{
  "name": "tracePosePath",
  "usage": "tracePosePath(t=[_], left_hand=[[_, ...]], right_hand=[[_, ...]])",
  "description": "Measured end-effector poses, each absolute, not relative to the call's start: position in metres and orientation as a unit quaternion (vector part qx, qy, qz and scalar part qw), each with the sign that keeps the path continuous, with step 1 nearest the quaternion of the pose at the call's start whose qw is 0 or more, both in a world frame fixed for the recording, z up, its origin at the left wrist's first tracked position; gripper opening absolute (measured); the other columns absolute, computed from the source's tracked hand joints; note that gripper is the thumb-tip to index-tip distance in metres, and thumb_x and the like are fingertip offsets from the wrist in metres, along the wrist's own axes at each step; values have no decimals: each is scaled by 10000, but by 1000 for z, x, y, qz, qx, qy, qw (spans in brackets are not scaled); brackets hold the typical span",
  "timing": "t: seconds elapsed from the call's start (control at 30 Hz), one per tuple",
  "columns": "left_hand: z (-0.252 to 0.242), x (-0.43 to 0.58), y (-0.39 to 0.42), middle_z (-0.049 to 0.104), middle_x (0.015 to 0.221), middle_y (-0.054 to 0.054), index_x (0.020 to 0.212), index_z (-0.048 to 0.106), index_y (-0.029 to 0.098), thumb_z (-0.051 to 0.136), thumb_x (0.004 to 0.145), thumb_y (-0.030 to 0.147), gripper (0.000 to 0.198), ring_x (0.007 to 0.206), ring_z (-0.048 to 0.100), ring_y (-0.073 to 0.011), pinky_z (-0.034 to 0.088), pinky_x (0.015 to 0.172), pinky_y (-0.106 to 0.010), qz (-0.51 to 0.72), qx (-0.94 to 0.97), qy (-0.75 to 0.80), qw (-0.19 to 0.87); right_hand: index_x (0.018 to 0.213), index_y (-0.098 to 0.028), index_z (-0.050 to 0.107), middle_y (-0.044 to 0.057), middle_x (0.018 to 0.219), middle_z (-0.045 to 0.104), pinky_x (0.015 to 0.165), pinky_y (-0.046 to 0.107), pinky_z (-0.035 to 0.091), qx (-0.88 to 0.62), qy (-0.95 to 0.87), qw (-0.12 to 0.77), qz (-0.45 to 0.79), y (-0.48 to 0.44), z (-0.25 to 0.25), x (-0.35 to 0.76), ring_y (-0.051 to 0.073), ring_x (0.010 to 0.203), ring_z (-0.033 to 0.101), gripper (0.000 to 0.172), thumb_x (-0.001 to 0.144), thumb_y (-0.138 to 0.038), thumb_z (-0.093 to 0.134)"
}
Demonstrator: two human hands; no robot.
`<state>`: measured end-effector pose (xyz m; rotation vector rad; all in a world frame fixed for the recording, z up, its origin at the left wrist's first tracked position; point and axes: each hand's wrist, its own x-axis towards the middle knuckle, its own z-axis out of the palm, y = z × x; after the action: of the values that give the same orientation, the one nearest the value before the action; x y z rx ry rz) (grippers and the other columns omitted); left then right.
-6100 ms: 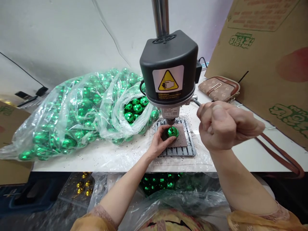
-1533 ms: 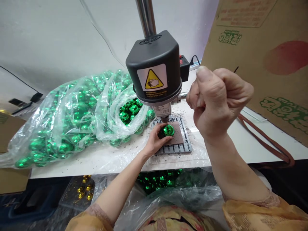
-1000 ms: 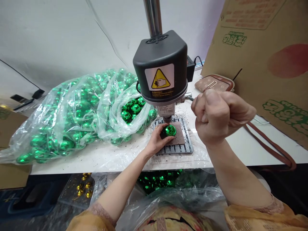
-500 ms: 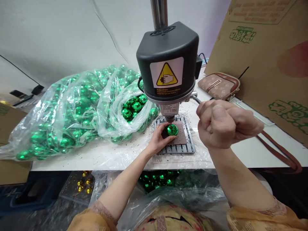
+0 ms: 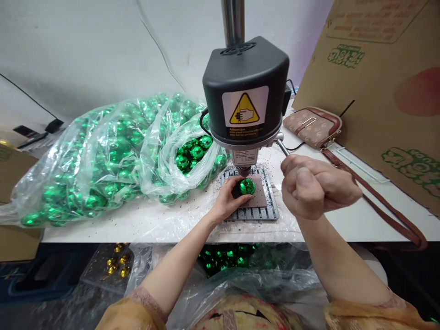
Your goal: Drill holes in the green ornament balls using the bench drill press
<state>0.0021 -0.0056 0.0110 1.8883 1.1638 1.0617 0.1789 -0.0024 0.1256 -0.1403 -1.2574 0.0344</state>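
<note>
Between the thumb and fingers of my left hand [image 5: 227, 200] is a shiny green faceted ball [image 5: 247, 186], held on a flat pad [image 5: 259, 197] on the slotted metal base [image 5: 271, 208]. Right above the ball is the chuck of a bench drill press [image 5: 245, 91], its bit reaching down to the ball's top. My right hand [image 5: 314, 185] is closed in a fist around the drill press lever [image 5: 282, 146], to the right of the machine head; the lever's grip end is hidden in the fist.
A large clear plastic bag [image 5: 99, 156] of green balls lies on the left, its mouth open near the drill. A brown handbag [image 5: 312, 126] and a cardboard box [image 5: 385, 91] stand at the right. Below the table edge are more green balls [image 5: 227, 256] and several gold balls [image 5: 118, 261].
My right hand has come down and slightly left with the lever. The drill head appears a little lower and farther right in view. My left hand stays around the ball.
</note>
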Motion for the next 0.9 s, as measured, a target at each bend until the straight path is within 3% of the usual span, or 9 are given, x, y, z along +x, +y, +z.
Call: tracePosePath(t=[0.2, 0.4, 0.5, 0.63, 0.73, 0.8, 0.9], left_hand=[[9, 11, -7, 681, 1193, -96, 1222, 602, 210, 830, 776, 371, 526, 1117, 652, -271, 524, 980, -424, 433, 690, 468, 343], [28, 7, -53, 668, 1023, -60, 1127, 569, 209, 800, 783, 348, 438, 920, 658, -213, 542, 793, -344, 464, 700, 496, 221], [34, -12, -102, 661, 976, -61, 1150, 536, 200, 733, 843, 375, 404, 859, 646, -194, 533, 730, -312, 394, 822, 370, 179], [28, -41, -152, 670, 963, -80, 1168, 564, 173, 662, 902, 444, 392, 819, 622, -210, 516, 698, -332, 199, 942, 269, 28], [26, -57, -148, 675, 1071, -117, 1207, 570, 155, 606, 934, 544, 477, 940, 627, -241, 535, 777, -360, 207, 943, 259, -16], [33, -66, -119, 669, 1120, -129, 1225, 569, 157, 551, 990, 456, 381, 1012, 620, -245, 535, 836, -373, 275, 916, 290, -42], [54, -82, -44, 666, 1098, -99, 1185, 605, 217, 492, 994, 154, 231, 1022, 615, -239, 511, 868, -387, 321, 844, 427, -53]], right_hand=[[498, -189, 245, -76, 414, 262, 393, 265, 195, -167, -494, 848, 91, -5, 170, 170, 36, 361, 276, 488, 819, -109, 604], [503, -218, 371, -80, 406, 318, 389, 285, 213, -196, -487, 835, 163, 2, 205, 169, 53, 361, 302, 412, 823, -117, 610], [503, -211, 378, -81, 417, 311, 408, 271, 232, -205, -491, 831, 165, 1, 203, 170, 47, 372, 327, 413, 844, -138, 600], [503, -204, 385, -83, 410, 345, 413, 274, 216, -205, -484, 834, 167, -2, 201, 169, 42, 363, 305, 413, 843, -161, 615], [501, -205, 401, -78, 416, 372, 412, 278, 226, -214, -484, 831, 171, -2, 201, 168, 43, 364, 314, 405, 853, -159, 596], [487, -211, 393, -73, 407, 351, 392, 295, 222, -211, -481, 836, 162, -3, 200, 168, 57, 355, 317, 417, 842, -161, 606], [478, -217, 426, -66, 403, 336, 380, 321, 238, -201, -475, 842, 154, -3, 198, 169, 76, 348, 324, 409, 822, -165, 640]])
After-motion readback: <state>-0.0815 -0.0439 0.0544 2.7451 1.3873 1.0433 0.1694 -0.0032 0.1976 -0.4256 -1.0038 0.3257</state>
